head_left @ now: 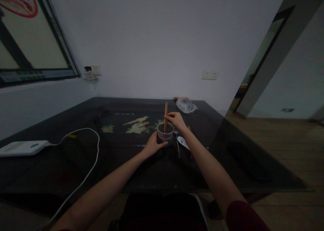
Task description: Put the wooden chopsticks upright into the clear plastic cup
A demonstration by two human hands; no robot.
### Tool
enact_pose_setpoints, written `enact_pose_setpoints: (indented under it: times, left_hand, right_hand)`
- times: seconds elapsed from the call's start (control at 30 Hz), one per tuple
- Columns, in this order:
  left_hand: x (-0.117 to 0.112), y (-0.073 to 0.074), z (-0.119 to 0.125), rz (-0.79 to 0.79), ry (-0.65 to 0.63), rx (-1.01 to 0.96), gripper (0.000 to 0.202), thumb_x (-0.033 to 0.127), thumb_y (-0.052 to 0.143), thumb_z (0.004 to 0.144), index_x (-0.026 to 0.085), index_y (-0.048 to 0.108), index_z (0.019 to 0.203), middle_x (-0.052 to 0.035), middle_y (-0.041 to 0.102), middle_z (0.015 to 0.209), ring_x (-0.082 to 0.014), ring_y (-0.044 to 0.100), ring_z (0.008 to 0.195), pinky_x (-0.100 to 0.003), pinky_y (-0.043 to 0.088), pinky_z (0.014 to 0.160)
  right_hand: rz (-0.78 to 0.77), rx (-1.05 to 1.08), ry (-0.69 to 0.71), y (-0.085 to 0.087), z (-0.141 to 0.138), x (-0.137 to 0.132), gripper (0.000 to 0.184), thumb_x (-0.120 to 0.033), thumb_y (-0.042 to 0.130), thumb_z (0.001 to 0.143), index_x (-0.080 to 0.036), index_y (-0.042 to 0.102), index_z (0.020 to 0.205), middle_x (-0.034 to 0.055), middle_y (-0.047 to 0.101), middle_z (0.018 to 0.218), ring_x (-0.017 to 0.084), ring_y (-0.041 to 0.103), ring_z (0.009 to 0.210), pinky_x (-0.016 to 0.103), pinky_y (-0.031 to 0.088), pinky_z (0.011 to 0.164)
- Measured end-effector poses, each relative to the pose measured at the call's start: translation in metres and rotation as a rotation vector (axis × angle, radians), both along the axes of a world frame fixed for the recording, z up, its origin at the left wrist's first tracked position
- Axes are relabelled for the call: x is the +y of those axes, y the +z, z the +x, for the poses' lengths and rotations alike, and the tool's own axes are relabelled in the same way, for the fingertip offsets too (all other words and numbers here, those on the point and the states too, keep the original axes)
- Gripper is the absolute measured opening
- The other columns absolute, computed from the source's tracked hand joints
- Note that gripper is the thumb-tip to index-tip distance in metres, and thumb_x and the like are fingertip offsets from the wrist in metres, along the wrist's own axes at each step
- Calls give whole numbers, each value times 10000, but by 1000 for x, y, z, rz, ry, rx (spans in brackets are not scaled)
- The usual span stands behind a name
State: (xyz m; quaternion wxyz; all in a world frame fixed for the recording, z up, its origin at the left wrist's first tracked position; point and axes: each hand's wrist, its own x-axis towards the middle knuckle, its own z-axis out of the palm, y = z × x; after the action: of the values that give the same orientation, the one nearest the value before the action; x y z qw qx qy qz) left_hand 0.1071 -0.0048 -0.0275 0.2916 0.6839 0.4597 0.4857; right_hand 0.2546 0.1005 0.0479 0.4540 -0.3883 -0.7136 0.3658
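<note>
A clear plastic cup (pixel 165 133) stands on the dark glass-topped table (pixel 126 170). My left hand (pixel 152 144) is wrapped round the cup's left side. My right hand (pixel 176 119) is closed in a pinch on a pair of wooden chopsticks (pixel 166 113), which stand upright with their lower ends inside the cup. A metal spoon (pixel 177 144) and a white ceramic spoon (pixel 183 142) lie on the table just right of the cup, under my right wrist.
A white device (pixel 22 148) with a white cable (pixel 86 163) lies at the table's left. A crumpled plastic bag (pixel 186 105) sits at the far edge by the wall. A dark flat object (pixel 246 160) lies at the right. Wooden floor lies beyond the table's right edge.
</note>
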Motion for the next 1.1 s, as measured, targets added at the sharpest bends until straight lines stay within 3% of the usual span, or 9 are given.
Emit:
enact_pose_setpoints:
  times: [0.37,0.73,1.1]
  left_hand:
    - [5,-9,-1,-7,1,-14,633,303,743,649,136,471,1195,-145,567,1218,-275,522,1155,-454,382,1002]
    - [0,1,0,-24,10,9,615,294,741,649,137,477,1182,-143,574,1206,-281,530,1142,-448,397,985]
    - [-1,1,0,-19,19,18,627,287,738,652,137,464,1196,-133,574,1211,-264,548,1115,-427,413,974]
  right_hand:
    - [-42,66,7,-1,-3,2,248,-371,678,633,-128,645,673,33,643,644,141,578,596,240,446,560]
    - [-28,66,20,2,-3,-4,255,-382,654,658,-129,649,696,32,645,653,141,582,607,230,447,547]
    - [14,-1,19,2,12,-6,288,-353,630,713,-122,685,877,87,699,839,169,625,734,252,475,614]
